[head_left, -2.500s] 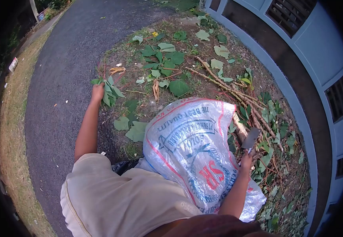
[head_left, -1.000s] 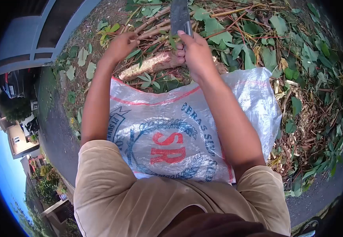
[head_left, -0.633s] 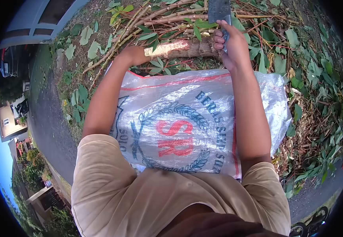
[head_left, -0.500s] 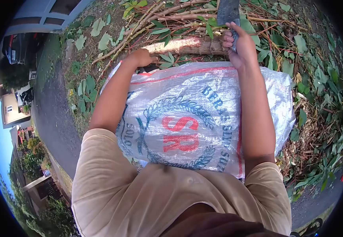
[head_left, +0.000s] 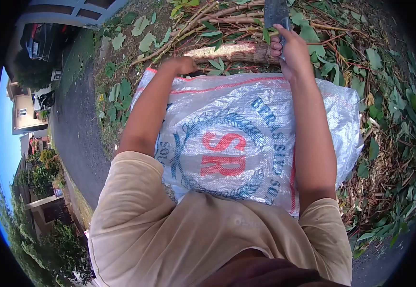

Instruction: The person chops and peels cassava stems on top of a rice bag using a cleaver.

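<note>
My right hand (head_left: 292, 50) is wrapped around the grey handle of a machete (head_left: 276, 13). Its broad dark blade points away from me and runs out of the top of the view. Below the blade lies a thick piece of log (head_left: 260, 53), its bark stripped to pale wood on the left part. My left hand (head_left: 181, 66) is at the log's left end with its fingers curled; what they grip is hidden, though something dark shows just beneath. A white woven sack (head_left: 227, 124) with red and blue print spreads under both forearms, between my body and the log.
Thin cut branches (head_left: 236, 19) lie beyond the log. Green leaves (head_left: 375, 62) and wood chips (head_left: 361, 191) litter the ground on the right. A paved road (head_left: 74, 129) runs along the left, with a parked car (head_left: 38, 40) and houses (head_left: 26, 107) past it.
The view has shifted, so the log, sack and road sit slightly farther right. My right hand has risen a little with the machete. My left hand stays by the log's left end.
</note>
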The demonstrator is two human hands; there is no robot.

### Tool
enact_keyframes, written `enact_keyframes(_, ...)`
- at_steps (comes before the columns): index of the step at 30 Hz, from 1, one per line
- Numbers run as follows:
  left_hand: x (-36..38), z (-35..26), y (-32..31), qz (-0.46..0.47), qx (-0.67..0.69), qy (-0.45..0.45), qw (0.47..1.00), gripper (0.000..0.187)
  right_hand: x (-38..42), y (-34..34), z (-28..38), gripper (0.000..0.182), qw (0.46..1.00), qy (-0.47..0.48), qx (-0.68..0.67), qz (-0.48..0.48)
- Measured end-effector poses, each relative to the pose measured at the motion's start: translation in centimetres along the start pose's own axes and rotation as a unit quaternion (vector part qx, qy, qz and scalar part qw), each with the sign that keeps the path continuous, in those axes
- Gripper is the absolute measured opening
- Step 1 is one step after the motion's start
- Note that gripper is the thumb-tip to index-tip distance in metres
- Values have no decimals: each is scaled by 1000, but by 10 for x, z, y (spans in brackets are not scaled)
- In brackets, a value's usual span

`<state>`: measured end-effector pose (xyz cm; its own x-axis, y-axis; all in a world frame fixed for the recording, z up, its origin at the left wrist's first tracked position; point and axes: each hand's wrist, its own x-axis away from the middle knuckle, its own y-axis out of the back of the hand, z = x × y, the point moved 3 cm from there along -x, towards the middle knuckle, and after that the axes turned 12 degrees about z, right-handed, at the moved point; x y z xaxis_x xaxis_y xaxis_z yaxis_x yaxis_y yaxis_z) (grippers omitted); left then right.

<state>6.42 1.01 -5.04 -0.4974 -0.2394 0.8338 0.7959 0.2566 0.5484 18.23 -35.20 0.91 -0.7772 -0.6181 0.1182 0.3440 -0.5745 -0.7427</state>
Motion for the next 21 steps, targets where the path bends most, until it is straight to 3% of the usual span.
enact_keyframes(2,-28,7,2,28,24,6,999,35,-1,1,-5,14,1000,-6,-1,-4)
enact_keyframes(4,-51,-2,4,32,-93,48,994,42,-2,2,-10,14,1000,-14,0,-7)
enact_keyframes(7,-42,-36,11,51,-53,50,996,52,-4,6,-13,14,1000,-29,-6,-9)
enact_keyframes(11,-65,-27,-13,-1,-90,96,991,48,-3,2,-11,14,999,-33,3,-9)
enact_keyframes(16,-85,-2,-9,5,-77,75,994,42,-6,3,-14,21,999,-35,5,-15)
enact_keyframes(19,-92,2,-5,-47,-99,61,992,37,-4,3,-15,21,999,-42,15,-22)
enact_keyframes(21,-84,0,-3,-69,-89,55,992,36,-5,4,-16,12,999,-44,15,-14)
